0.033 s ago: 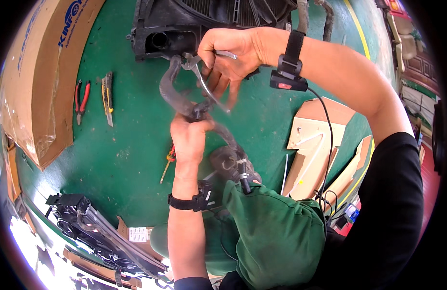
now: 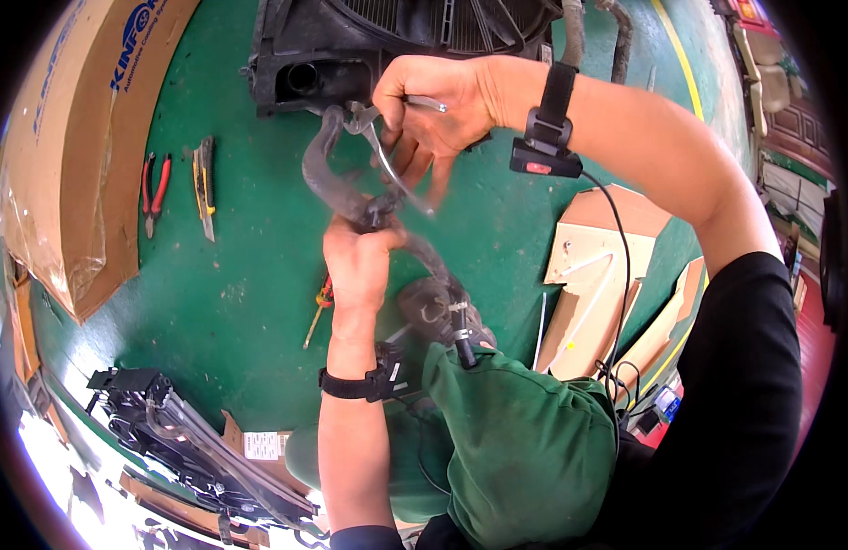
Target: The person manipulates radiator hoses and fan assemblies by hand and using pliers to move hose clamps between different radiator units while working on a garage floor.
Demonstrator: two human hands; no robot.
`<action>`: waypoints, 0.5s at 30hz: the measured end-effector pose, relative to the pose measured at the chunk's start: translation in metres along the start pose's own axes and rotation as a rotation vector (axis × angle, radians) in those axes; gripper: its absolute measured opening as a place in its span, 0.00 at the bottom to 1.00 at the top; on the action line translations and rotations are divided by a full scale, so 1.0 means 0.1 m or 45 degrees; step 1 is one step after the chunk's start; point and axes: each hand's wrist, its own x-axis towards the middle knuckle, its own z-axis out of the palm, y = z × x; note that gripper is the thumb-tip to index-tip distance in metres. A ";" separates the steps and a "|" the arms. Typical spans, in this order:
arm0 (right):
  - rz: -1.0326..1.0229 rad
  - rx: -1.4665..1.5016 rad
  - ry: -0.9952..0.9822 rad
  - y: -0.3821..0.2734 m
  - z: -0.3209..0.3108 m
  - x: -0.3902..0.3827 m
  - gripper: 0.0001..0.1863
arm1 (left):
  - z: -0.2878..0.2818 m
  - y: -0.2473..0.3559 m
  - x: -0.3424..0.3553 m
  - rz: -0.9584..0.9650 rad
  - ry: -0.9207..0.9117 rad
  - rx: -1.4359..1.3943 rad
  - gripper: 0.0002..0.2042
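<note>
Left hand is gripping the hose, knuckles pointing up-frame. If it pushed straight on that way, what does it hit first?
Probably the right hand, which holds a metal tool at the black rubber hose just beyond the left hand. Past that sits the black radiator housing. Depth is unclear.

Floor (image 2: 231, 275): green painted, with a yellow line (image 2: 682, 57) at 1 o'clock.
Cardboard box (image 2: 71, 137): at 10 o'clock, lying flat.
Pliers (image 2: 152, 192): red-handled, just right of the box.
Utility knife (image 2: 204, 183): yellow and black, beside the pliers.
Screwdriver (image 2: 319, 307): near centre, orange handle.
Radiator with fan (image 2: 396, 37): black, at 12 o'clock.
Cardboard pieces (image 2: 593, 275): at 3 to 4 o'clock.
Black frame part (image 2: 186, 440): at 7 o'clock.
</note>
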 end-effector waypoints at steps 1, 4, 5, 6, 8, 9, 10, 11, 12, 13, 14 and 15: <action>-0.035 0.056 0.001 0.04 0.00 0.02 0.24 | 0.00 0.01 0.00 -0.008 0.003 0.006 0.16; -0.139 0.185 -0.017 0.17 -0.06 0.10 0.22 | 0.02 0.01 0.01 -0.016 -0.006 -0.055 0.15; -0.176 0.205 -0.032 0.20 -0.10 0.11 0.22 | 0.02 0.02 0.01 -0.004 -0.013 -0.029 0.15; -0.213 0.228 -0.047 0.23 -0.10 0.11 0.22 | 0.03 0.03 0.01 0.005 -0.022 -0.001 0.14; -0.204 0.212 0.007 0.24 -0.09 0.12 0.20 | 0.04 0.05 -0.01 0.010 -0.029 0.003 0.13; -0.223 0.174 0.041 0.22 -0.06 0.11 0.20 | 0.06 0.07 -0.02 0.006 -0.029 -0.020 0.12; -0.241 0.135 0.075 0.22 -0.05 0.09 0.19 | 0.07 0.08 -0.02 0.001 -0.029 -0.043 0.12; -0.252 0.127 0.058 0.22 -0.06 0.10 0.19 | 0.08 0.09 -0.02 0.001 -0.047 -0.024 0.11; -0.264 0.119 0.042 0.23 -0.08 0.11 0.19 | 0.08 0.11 -0.02 0.002 -0.066 -0.004 0.11; -0.276 0.109 0.025 0.23 -0.10 0.12 0.18 | 0.09 0.12 -0.02 0.003 -0.084 0.014 0.10; -0.283 0.130 -0.003 0.26 -0.13 0.13 0.18 | 0.09 0.12 -0.02 0.017 -0.108 -0.005 0.10; -0.286 0.147 -0.033 0.28 -0.14 0.13 0.18 | 0.09 0.11 -0.01 0.032 -0.127 -0.026 0.09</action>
